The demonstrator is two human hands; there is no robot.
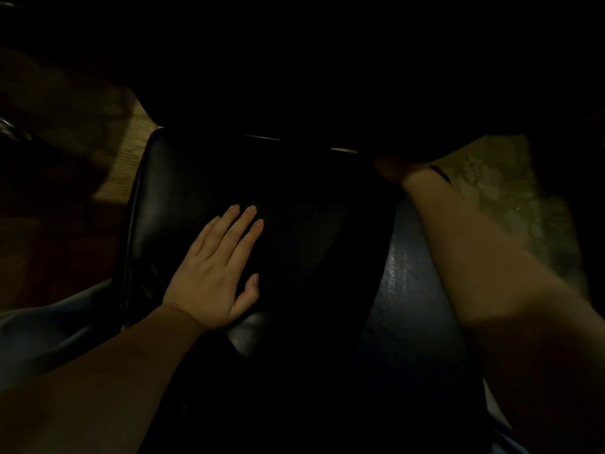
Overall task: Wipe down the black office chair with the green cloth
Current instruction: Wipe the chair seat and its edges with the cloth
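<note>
The scene is very dark. The black office chair (154,204) fills the middle of the head view, its glossy leather surface faintly lit on the left and right. My left hand (216,270) rests flat on it with straight fingers. My right hand (391,170) reaches to the chair's far right part and is lost in shadow; its fingers cannot be made out. The green cloth is not visible anywhere.
Tan carpet or floor (131,152) shows to the left of the chair, and a patterned greenish floor (510,204) to the right. Blue-grey fabric (49,332) lies at the lower left. The upper part of the view is black.
</note>
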